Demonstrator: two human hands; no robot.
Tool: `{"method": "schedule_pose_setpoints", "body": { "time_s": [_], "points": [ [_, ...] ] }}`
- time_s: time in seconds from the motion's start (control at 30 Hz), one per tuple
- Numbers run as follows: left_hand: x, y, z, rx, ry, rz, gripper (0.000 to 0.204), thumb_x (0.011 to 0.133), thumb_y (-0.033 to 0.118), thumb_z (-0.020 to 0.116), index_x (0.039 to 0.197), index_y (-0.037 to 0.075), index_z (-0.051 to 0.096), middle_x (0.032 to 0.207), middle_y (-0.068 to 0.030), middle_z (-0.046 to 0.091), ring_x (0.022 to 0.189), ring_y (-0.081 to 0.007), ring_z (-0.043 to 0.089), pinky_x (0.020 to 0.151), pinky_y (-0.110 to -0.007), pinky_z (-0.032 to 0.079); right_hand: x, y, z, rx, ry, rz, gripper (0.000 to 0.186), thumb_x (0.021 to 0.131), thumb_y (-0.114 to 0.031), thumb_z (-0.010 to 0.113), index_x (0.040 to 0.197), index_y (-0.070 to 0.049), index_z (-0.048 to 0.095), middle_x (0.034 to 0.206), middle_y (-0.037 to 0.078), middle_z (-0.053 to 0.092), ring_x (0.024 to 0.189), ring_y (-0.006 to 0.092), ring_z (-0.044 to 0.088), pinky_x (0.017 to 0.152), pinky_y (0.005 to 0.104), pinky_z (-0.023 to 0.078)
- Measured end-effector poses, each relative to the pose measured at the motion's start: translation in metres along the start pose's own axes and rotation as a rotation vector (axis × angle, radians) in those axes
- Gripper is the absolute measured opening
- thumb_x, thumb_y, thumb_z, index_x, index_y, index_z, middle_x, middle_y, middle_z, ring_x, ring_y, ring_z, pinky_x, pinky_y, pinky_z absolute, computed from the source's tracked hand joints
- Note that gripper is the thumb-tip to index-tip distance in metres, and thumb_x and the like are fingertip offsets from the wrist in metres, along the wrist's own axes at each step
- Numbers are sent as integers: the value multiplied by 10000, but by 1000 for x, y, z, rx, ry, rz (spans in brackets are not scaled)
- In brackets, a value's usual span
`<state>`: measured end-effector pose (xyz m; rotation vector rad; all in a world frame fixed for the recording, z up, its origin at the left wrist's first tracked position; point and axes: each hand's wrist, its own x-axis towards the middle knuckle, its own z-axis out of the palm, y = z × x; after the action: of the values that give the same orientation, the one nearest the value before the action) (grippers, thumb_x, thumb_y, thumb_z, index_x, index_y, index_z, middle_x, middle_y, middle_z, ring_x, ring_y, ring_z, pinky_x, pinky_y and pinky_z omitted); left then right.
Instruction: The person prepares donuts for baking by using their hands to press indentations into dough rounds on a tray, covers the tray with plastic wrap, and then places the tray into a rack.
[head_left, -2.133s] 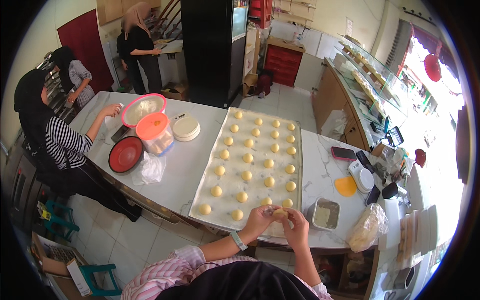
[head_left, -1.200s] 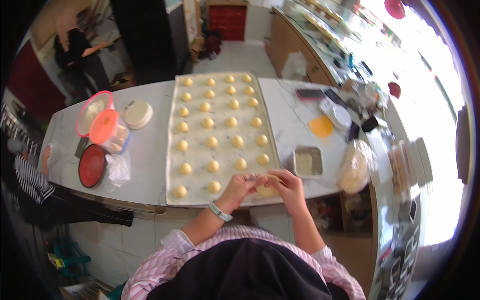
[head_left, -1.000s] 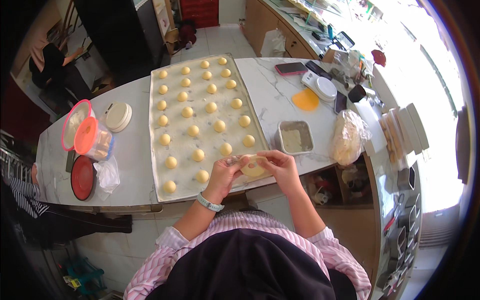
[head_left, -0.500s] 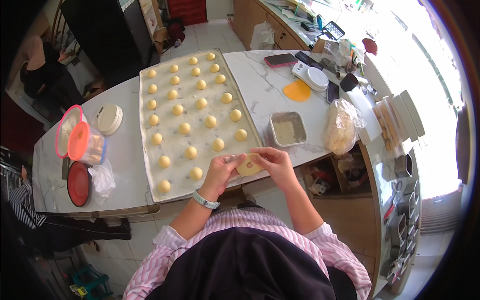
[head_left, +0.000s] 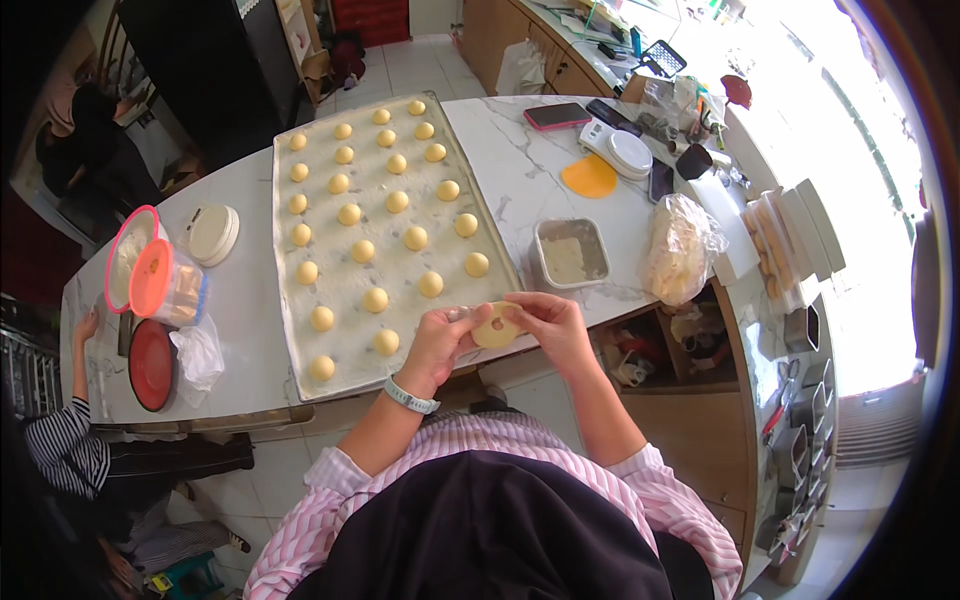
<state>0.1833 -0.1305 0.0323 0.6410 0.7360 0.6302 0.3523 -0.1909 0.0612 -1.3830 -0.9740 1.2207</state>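
Observation:
A flat round of pale dough point(head_left: 496, 340) is pinched between my two hands above the tray's near right corner. At its centre is a small hole or dark spot; I cannot tell how deep it goes. My left hand point(head_left: 440, 345), with a light watch band on the wrist, grips the left edge, its thumb on top. On the opposite side my right hand point(head_left: 556, 328) holds the rim between thumb and fingers. Under the dough, some fingers are hidden. Several dough balls point(head_left: 386, 342) sit in rows on the large floured tray point(head_left: 345, 378).
Right of the tray stands a square metal tin point(head_left: 541, 268) with pale flour-like powder. Beyond are a kitchen scale point(head_left: 629, 155), an orange disc point(head_left: 589, 176) and a plastic-wrapped bundle point(head_left: 680, 250). Tubs point(head_left: 150, 280) and a red dish point(head_left: 152, 365) stand left, near another person's hand point(head_left: 88, 326).
The dough has turned slightly in my fingers, and its central opening looks a little wider. At the left, another person's arm has reached up to the table edge.

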Motion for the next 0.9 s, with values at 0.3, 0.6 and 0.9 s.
{"method": "schedule_pose_setpoints", "body": {
  "time_s": [0.3,0.6,0.9],
  "points": [
    [1,-1,1,-10,5,-21,253,814,206,699,862,-33,632,837,-95,650,769,-173,646,706,-299,549,1,-1,0,-51,-36,5,254,836,-84,650,1062,30,632,892,72,660,822,96,609,732,223,486],
    [6,-4,-3,54,10,-48,294,828,252,684,901,-28,631,854,-63,645,789,-157,641,735,-296,541,9,2,1,106,-113,125,324,798,-90,683,1084,45,616,916,73,657,837,122,615,753,247,489],
    [11,5,-27,137,296,303,327,874,253,629,1068,-10,613,1025,-64,631,987,-126,581,875,-277,453,49,44,-15,-415,-69,149,296,762,-40,627,1047,39,633,896,149,673,758,239,650,699,317,506]
  ]
}}
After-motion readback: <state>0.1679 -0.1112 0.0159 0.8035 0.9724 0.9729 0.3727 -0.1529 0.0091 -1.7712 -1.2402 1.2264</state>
